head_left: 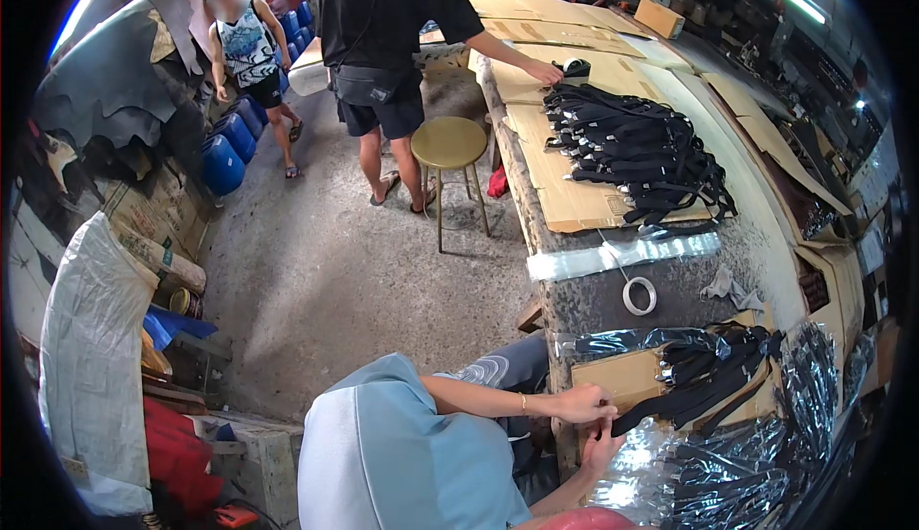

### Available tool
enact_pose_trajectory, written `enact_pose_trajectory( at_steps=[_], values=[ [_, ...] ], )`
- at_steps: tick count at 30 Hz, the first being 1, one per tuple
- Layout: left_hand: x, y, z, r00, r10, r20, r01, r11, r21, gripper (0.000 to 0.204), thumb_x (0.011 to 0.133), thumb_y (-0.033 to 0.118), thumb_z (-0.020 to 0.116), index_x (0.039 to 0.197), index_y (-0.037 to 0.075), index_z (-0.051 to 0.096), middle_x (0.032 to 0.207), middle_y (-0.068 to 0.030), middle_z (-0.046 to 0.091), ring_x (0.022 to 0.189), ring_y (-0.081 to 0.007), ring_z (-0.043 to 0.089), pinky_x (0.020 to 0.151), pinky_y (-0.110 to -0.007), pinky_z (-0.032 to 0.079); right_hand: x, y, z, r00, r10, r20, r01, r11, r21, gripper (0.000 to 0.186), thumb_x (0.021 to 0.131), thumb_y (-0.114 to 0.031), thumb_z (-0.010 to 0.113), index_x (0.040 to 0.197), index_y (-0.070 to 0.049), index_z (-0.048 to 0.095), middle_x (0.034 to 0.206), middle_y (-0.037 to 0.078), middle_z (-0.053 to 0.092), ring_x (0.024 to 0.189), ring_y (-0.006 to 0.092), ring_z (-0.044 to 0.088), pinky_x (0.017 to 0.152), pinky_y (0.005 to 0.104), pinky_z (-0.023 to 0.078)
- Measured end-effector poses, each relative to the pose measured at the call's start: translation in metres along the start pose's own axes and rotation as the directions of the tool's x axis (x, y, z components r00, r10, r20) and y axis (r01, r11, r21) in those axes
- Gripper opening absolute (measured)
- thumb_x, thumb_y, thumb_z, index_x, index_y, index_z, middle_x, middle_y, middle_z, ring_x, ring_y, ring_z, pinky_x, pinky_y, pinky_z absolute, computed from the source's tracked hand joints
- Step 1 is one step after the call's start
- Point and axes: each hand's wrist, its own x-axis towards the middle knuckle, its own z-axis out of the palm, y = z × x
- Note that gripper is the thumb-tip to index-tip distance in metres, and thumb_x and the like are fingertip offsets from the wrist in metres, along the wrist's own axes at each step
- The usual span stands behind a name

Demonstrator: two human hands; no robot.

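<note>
My left hand [584, 403], with a thin bracelet at its wrist, reaches across from the light blue sleeve. Its fingers are bent in a pinch at the end of a black strap [643, 415]. Just below it, my right hand [600, 451] is closed on the same strap end, fingertips almost meeting those of the left. From there the strap runs back to a bundle of black straps [704, 362] with small metal fittings, lying on a piece of cardboard [620, 383]. Clear plastic sleeves [708, 473] lie beside my right hand.
A larger pile of black straps [637, 152] covers cardboard farther along the table; another person's hand [544, 72] touches its far end. A tape roll [639, 295] and clear plastic strips [622, 256] lie between. A stool [448, 144], blue drums [223, 164] and a second person [251, 46] are beyond.
</note>
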Motion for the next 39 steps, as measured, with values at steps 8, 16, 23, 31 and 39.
enact_pose_trajectory(
  at_steps=[8, 16, 23, 31, 39],
  values=[
    [0.011, -0.010, -0.011, 0.995, 0.032, 0.091, -0.031, 0.999, -0.013, 0.020, 0.083, 0.015, 0.061, 0.086, -0.003, 0.069, 0.076, -0.0159, 0.068, 0.073, -0.0281, 0.067, 0.070, -0.036, 0.052, 0.006, 0.009, -0.011, 0.992, -0.023, 0.123, 0.042, 0.986, -0.159, 0.009, 0.089, -0.004, 0.060, 0.094, 0.002, 0.055, 0.073, 0.002, 0.053, 0.056, 0.0082, 0.044, 0.048, 0.0215, 0.035],
    [0.013, -0.002, -0.015, 0.996, -0.037, -0.082, 0.041, 0.998, 0.041, 0.022, 0.071, 0.015, 0.073, 0.072, -0.005, 0.063, 0.067, -0.0162, 0.065, 0.066, -0.0261, 0.066, 0.059, -0.034, 0.051, -0.003, -0.004, 0.006, 0.998, 0.014, 0.055, -0.008, 0.994, -0.109, 0.009, 0.089, -0.002, 0.059, 0.096, 0.001, 0.055, 0.077, 0.004, 0.054, 0.056, 0.0087, 0.043, 0.051, 0.0223, 0.035],
    [0.013, -0.016, 0.000, 0.993, 0.042, -0.110, -0.051, 0.996, -0.080, 0.022, 0.080, 0.017, 0.068, 0.073, -0.004, 0.063, 0.071, -0.0141, 0.067, 0.065, -0.0219, 0.065, 0.060, -0.034, 0.050, 0.001, 0.003, -0.008, 0.990, -0.029, 0.137, 0.046, 0.992, -0.119, 0.008, 0.090, -0.005, 0.058, 0.095, -0.003, 0.052, 0.073, 0.001, 0.050, 0.055, 0.0080, 0.041, 0.050, 0.0225, 0.033],
    [0.008, -0.015, -0.002, 0.994, -0.035, 0.108, 0.071, 0.933, -0.354, 0.018, 0.083, 0.014, 0.064, 0.084, -0.004, 0.069, 0.073, -0.0087, 0.068, 0.063, -0.0129, 0.065, 0.061, -0.028, 0.051, 0.003, 0.007, -0.009, 0.999, -0.031, 0.017, 0.032, 0.998, -0.056, 0.028, 0.088, -0.004, 0.059, 0.113, -0.003, 0.047, 0.096, 0.006, 0.054, 0.078, 0.0117, 0.050, 0.067, 0.0268, 0.041],
    [0.012, -0.018, -0.020, 0.993, 0.006, 0.122, -0.010, 0.999, 0.035, 0.018, 0.070, 0.015, 0.076, 0.079, 0.001, 0.070, 0.067, -0.0110, 0.067, 0.061, -0.0169, 0.063, 0.058, -0.031, 0.050, -0.012, -0.010, -0.002, 0.992, -0.114, 0.044, 0.110, 0.989, 0.099, 0.052, 0.083, 0.010, 0.053, 0.132, -0.002, 0.039, 0.112, 0.011, 0.051, 0.100, 0.0197, 0.052, 0.092, 0.0332, 0.043]
  ],
)
